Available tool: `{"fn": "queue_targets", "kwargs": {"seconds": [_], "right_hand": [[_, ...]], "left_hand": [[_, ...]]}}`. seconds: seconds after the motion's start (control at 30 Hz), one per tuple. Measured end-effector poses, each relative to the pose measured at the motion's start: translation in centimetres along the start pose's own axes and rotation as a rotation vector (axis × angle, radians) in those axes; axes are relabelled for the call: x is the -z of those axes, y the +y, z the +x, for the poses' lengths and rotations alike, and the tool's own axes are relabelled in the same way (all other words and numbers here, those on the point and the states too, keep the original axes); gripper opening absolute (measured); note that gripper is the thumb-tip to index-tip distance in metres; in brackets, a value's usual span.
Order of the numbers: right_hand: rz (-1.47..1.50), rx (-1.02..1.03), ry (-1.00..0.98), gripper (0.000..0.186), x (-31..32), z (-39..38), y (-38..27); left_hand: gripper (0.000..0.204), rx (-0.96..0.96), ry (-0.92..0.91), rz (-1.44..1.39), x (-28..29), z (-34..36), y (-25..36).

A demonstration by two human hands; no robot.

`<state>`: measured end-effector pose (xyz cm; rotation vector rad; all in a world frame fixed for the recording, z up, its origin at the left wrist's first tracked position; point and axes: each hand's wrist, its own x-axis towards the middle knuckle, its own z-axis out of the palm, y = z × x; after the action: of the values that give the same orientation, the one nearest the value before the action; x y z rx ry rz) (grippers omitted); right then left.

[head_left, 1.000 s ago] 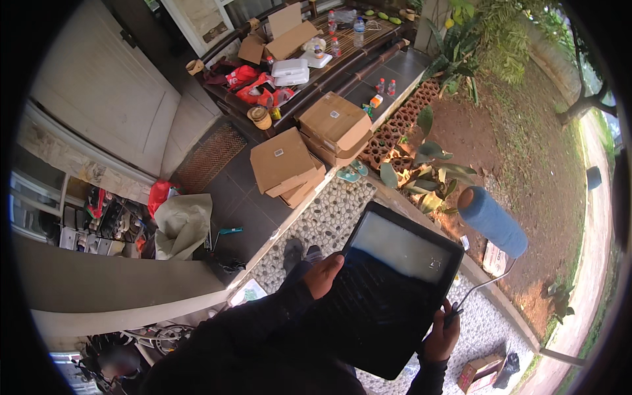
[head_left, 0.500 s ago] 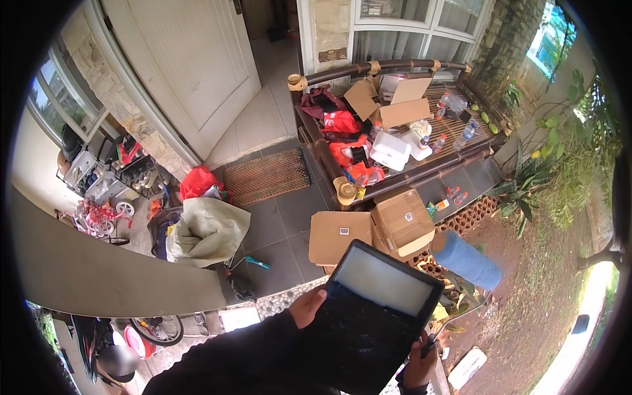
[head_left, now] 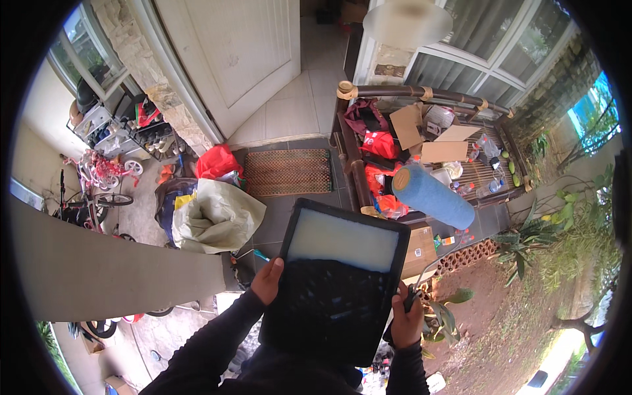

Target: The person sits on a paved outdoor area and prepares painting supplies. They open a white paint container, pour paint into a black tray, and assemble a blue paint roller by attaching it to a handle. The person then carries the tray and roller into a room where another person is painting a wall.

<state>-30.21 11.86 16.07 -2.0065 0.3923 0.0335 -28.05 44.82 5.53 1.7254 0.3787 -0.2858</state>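
Note:
A black rectangular paint tray (head_left: pixel 322 316) is held in front of me, with pale whitish liquid (head_left: pixel 349 240) at its far end and a dark, wet-looking near part. My left hand (head_left: pixel 266 282) grips its left edge, thumb on top. My right hand (head_left: pixel 407 315), beside the right edge, is closed around the dark handle (head_left: pixel 411 299) of a paint roller. Its thin metal rod (head_left: pixel 429 266) runs up to a thick blue roller sleeve (head_left: pixel 434 197), which hides part of the bench behind. Whether my right fingers also touch the tray, I cannot tell.
A bamboo bench (head_left: pixel 421 92) carries boxes, bags and bottles. A cardboard box (head_left: pixel 419 253) stands below it. By the doormat (head_left: pixel 289 172) lie a red bag (head_left: pixel 219 162) and a pale sack (head_left: pixel 217 217). A low wall (head_left: pixel 118 270) curves at left; plants (head_left: pixel 526 240) grow at right.
The tray has shifted left and sits more level in view. The roller has risen from beside the boxes to in front of the bench. My view has turned, moving the surroundings.

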Motion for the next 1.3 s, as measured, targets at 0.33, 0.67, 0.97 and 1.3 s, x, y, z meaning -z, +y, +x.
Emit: {"fn": "queue_targets", "kwargs": {"seconds": [0.33, 0.67, 0.97, 1.3], "right_hand": [[0.084, 0.141, -0.264, 0.039, -8.2, 11.5, -5.9], [0.010, 0.099, -0.321, 0.033, -12.5, 20.2, -15.1], [-0.034, 0.196, -0.280, 0.035, -16.4, 30.4, -25.6], [0.097, 0.044, -0.326, 0.033, -22.3, 44.4, -32.0]], "left_hand": [[0.046, -0.024, 0.196, -0.163, 6.9, 6.3, 1.8], [0.050, 0.066, 0.236, -0.344, 12.9, 13.6, 8.7], [0.060, 0.067, 0.313, -0.109, 18.8, 22.6, 18.2], [0.059, -0.005, 0.269, -0.098, 25.5, 40.3, 23.5]]}}
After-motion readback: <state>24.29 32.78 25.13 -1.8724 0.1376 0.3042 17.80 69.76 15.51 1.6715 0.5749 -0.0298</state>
